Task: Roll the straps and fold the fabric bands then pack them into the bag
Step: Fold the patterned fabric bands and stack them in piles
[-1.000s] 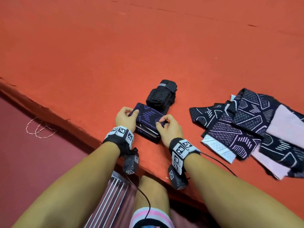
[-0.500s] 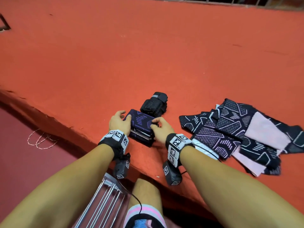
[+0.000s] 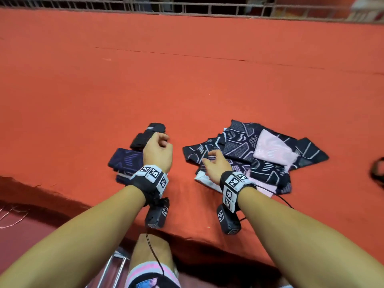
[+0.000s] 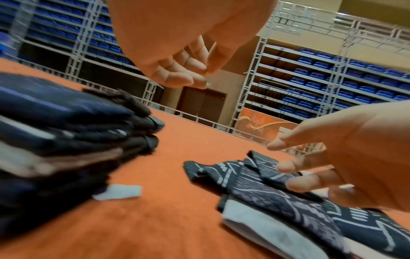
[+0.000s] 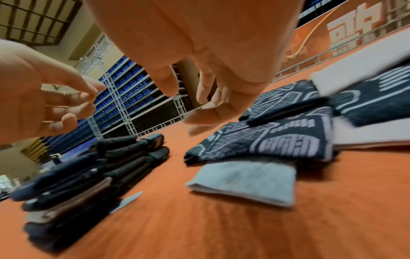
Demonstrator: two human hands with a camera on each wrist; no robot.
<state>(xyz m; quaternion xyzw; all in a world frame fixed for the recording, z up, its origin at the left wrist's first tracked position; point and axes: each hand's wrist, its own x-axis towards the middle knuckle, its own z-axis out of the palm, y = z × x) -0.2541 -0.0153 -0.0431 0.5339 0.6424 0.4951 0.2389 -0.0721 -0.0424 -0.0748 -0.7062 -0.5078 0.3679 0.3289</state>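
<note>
A folded stack of dark patterned fabric bands point(image 3: 124, 163) lies near the platform's front edge. Rolled black straps point(image 3: 146, 135) sit just behind it. My left hand point(image 3: 163, 142) hovers above these two, fingers loosely curled, holding nothing; the left wrist view shows its fingers point(image 4: 182, 71) empty in the air. To the right is a loose pile of unfolded navy, white and pink bands point(image 3: 266, 150). My right hand point(image 3: 209, 157) is over the pile's left edge with fingers spread and relaxed, and I cannot tell whether they touch the cloth. The right wrist view shows the same pile point(image 5: 277, 140) under its fingertips.
Everything lies on an orange carpeted platform point(image 3: 187, 80); its front edge point(image 3: 62, 196) drops to a darker floor by my knees. A metal railing point(image 3: 207, 9) runs along the far side. A dark object point(image 3: 378, 173) shows at the right border.
Both hands have let go of the folded stack. The left hand rose and shifted right over it. The right hand moved right to the loose pile. The view tilted up.
</note>
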